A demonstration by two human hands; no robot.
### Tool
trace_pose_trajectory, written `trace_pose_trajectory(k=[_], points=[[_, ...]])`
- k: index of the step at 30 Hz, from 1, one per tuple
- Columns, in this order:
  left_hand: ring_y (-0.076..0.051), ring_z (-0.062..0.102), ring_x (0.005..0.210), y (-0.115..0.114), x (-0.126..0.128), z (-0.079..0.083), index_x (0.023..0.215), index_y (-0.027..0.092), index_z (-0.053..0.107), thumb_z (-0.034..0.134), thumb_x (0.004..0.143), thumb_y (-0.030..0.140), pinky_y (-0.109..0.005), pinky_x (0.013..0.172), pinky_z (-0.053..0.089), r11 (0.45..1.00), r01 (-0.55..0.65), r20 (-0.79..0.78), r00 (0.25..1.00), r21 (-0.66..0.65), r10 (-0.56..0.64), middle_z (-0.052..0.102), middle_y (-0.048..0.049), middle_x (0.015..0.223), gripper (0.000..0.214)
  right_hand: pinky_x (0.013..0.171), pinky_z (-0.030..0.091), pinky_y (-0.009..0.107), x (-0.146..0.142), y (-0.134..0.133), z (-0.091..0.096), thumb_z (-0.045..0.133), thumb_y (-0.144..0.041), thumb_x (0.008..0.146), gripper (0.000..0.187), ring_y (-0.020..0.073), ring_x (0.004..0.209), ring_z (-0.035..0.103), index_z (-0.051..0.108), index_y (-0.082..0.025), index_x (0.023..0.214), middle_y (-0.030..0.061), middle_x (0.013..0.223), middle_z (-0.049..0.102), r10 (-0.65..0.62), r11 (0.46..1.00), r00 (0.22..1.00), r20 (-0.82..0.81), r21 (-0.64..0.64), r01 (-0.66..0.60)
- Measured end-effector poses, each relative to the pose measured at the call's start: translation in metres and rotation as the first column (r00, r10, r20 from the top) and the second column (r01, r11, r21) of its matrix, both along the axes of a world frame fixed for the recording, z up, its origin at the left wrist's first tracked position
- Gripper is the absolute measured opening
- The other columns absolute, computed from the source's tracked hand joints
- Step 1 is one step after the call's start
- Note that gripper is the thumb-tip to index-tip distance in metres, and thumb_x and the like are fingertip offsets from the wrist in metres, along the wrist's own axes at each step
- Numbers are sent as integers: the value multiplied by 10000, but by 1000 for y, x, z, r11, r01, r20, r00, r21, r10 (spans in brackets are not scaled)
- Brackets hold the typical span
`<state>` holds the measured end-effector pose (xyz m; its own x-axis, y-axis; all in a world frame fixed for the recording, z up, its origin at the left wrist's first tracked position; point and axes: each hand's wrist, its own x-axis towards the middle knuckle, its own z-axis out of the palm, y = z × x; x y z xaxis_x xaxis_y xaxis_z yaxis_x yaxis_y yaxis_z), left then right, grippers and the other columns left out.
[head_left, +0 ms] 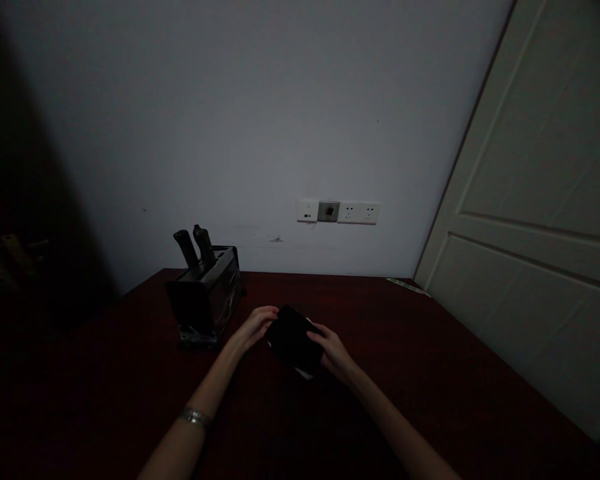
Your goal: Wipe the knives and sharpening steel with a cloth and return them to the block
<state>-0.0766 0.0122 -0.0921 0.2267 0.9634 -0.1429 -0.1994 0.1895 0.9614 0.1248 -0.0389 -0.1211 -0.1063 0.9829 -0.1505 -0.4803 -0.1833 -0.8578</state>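
dim room: dark red tabletop (pixel 375 307), which met a pale wall (pixel 250 120) at its far edge.

item one: black flat object (pixel 293 341), roughly rectangular, tilted askew, near the middle of the tabletop and between the two hands. a white edge (pixel 304 373) showed beneath its near side. whether it rested on the wood or was held just above could not be told.

item two: right hand (pixel 331 350), its fingers grasping the object's right side, thumb laid across the top face.

item three: left hand (pixel 257 325), fingers bent, tips at the object's far left corner; whether they pinched it or merely touched it could not be told. a silvery bracelet (pixel 195 417) circled that wrist.

item four: toaster-like case (pixel 207 297), black and metallic, upright to the left of the hands and apart from them. two dark handles (pixel 186 248) stood up from its top, leaning leftward.

item five: thin patterned strip (pixel 407 287), lying along the tabletop's far right edge.

item six: row of sockets and switches (pixel 359 213), mounted on the wall above the table, one plate grey, the others white.

item seven: pale panelled door (pixel 535 220), at the right.
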Motion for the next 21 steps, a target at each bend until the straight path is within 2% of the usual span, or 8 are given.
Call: trace_pose_trajectory(k=[5,9,13,16,18,19,21], points=[[-81,497,592,2,-5,-7,975,153,603,693,587,237,-170,489,297,999,-53,-237,970,-8,50,593,-2,735,407,634,503,295,13,14,-10,761,-121,433,548,195,699,639,520,-181,922,26,761,653,-114,993,990,79,-1,115],[-74,446,516,2,0,-9,1039,127,543,627,612,140,-175,451,297,993,-85,-383,917,79,109,522,35,631,436,613,496,277,25,20,-9,683,-143,521,472,173,675,631,482,-186,947,2,705,626,-166,985,953,255,6,170],[-78,434,487,2,20,-14,1049,103,513,602,598,66,-187,472,335,988,-45,-511,852,145,114,443,74,551,461,490,435,246,48,22,-3,626,-143,564,418,137,523,567,500,-182,961,-38,616,583,-161,985,903,399,4,174],[-102,502,589,-12,51,-21,1097,114,489,599,580,53,-197,540,378,983,58,-585,809,176,57,513,41,649,531,493,406,238,78,16,5,620,-108,542,378,126,496,537,548,-169,907,-44,569,578,-157,986,874,460,23,164],[-148,551,749,-28,75,-24,1165,128,451,604,565,72,-223,631,414,965,188,-599,800,184,-41,576,-18,819,622,538,415,247,102,7,12,628,-107,529,328,139,551,559,582,-163,849,-23,593,608,-150,988,856,494,44,147],[-184,548,870,-36,87,-24,1204,132,428,627,541,88,-240,696,422,942,271,-613,784,198,-96,576,-62,955,694,564,422,257,115,1,16,636,-121,528,303,150,584,572,596,-164,826,-11,620,626,-144,989,843,518,53,136],[-261,488,1051,-53,110,-21,1277,119,370,670,502,142,-281,793,414,901,406,-698,689,150,-195,477,-151,1184,831,618,434,280,141,-13,21,649,-172,539,278,168,641,587,614,-170,814,4,668,647,-130,992,801,585,72,108]])
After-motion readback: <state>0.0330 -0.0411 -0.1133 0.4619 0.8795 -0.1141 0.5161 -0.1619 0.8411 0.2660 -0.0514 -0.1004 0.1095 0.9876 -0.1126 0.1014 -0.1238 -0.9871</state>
